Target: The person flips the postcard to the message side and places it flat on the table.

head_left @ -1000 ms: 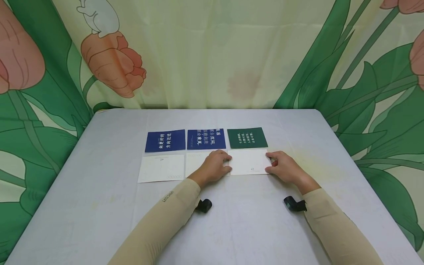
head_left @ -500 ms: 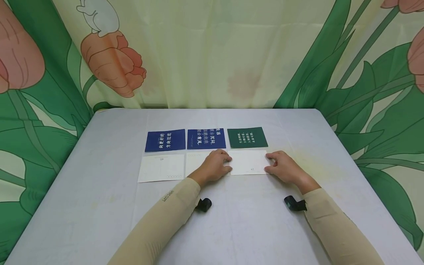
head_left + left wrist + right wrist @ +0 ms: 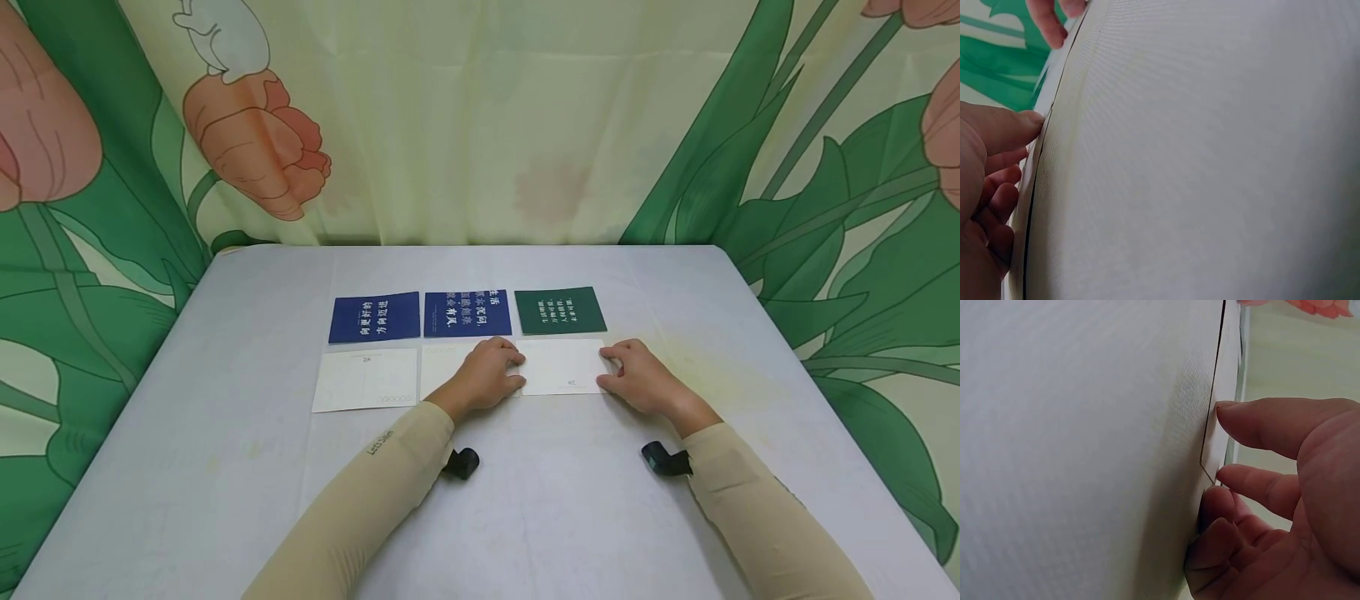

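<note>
Beside the green rectangular paper card point(image 3: 560, 311), left hand point(image 3: 483, 375) and right hand point(image 3: 645, 377) — fingers parted — touch a white rectangular paper card point(image 3: 561, 367); laying looks nearly done.

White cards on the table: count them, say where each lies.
3, in the row nearest the person: left card, uncovered; middle card, partly behind the left hand; right card, between that hand and the right hand. Any beneath would be hidden.
</note>
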Available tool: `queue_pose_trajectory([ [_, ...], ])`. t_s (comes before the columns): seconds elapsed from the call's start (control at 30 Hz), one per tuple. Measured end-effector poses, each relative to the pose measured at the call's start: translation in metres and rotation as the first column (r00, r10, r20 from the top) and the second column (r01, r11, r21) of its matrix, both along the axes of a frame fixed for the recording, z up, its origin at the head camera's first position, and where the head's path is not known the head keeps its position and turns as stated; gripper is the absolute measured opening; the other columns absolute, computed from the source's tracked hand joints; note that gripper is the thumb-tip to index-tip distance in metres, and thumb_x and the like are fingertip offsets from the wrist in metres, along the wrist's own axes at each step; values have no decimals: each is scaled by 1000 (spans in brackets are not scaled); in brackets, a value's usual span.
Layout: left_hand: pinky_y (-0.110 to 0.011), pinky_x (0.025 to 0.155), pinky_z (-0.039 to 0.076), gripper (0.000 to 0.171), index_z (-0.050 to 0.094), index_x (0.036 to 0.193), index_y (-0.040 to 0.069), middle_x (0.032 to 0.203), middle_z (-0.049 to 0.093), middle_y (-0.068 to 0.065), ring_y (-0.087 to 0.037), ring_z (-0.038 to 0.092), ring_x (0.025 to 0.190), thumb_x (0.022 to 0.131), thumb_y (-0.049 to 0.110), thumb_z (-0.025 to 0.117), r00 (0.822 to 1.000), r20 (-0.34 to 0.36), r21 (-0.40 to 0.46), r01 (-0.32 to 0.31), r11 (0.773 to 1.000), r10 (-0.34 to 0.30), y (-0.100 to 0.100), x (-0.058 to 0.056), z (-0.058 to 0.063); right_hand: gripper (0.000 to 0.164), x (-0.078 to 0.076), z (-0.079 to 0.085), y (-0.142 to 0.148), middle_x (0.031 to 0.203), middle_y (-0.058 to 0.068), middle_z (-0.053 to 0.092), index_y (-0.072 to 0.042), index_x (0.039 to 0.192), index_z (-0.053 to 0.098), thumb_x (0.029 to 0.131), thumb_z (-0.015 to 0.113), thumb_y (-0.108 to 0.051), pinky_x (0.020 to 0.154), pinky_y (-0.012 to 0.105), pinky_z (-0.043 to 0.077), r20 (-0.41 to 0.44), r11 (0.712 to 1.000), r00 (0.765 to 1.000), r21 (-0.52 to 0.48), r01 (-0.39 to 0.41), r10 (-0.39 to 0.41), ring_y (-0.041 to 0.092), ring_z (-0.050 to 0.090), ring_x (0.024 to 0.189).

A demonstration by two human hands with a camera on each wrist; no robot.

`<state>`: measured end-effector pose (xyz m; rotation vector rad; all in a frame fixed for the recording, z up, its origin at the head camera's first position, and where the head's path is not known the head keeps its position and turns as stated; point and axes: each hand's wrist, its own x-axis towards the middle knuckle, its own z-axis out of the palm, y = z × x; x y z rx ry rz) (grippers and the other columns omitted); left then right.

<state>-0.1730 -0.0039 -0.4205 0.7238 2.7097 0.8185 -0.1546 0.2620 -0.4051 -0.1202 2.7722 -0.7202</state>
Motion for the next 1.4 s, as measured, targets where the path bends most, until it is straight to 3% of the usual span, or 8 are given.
queue_pose_trajectory([
  [0.3, -40, 111, 37, 36, 69, 127, 5, 132, 59, -11, -28, 51, 126, 95, 21, 70, 1000, -12, 2, -3, 1000, 3, 0, 0, 0, 61, 1, 2, -1, 136, 30, 41, 11, 143, 44, 95, 66, -18, 80, 40, 46, -3, 1000, 1000, -3, 4, -4, 33, 49, 98],
  [0.8, -36, 108, 40, 43, 63, 136, 13, 135, 57, -7, -24, 50, 125, 96, 27, 69, 998, -54, 17, -38, 999, 39, 1, 3, 4, 64, 2, 6, 1, 141, 26, 48, 3, 149, 39, 98, 64, -27, 94, 49, 51, 27, 996, 998, -64, 57, -56, 36, 52, 111],
  [0.97, -36, 111, 38, 50, 58, 140, 11, 141, 56, -7, -25, 48, 131, 95, 30, 70, 995, -89, 53, -49, 997, 54, 0, -5, 15, 62, 0, 15, 5, 142, 22, 49, 1, 150, 38, 99, 61, -26, 97, 52, 50, 26, 991, 997, -110, 76, -74, 38, 55, 119],
  [1.07, -38, 114, 34, 55, 54, 144, 11, 147, 51, -5, -26, 43, 138, 95, 32, 71, 996, -72, 63, -54, 996, 59, -1, -12, 20, 63, -5, 19, 7, 144, 22, 47, 0, 152, 34, 99, 60, -25, 100, 55, 47, 21, 986, 996, -140, 94, -92, 39, 53, 123],
  [1.2, -38, 116, 30, 65, 45, 150, 12, 153, 44, -5, -26, 36, 143, 95, 31, 71, 998, -34, 48, -53, 997, 54, -3, -22, 23, 64, -16, 21, 9, 149, 21, 44, -2, 153, 31, 100, 59, -24, 103, 57, 43, 13, 986, 996, -141, 88, -87, 39, 50, 128],
  [1.4, -37, 117, 27, 70, 40, 153, 12, 156, 40, -5, -25, 32, 145, 94, 30, 73, 999, -36, 26, -37, 999, 38, 0, -40, 28, 63, -36, 23, 13, 153, 20, 39, -5, 154, 32, 100, 58, -23, 109, 60, 35, 2, 992, 998, -109, 59, -59, 40, 40, 136],
])
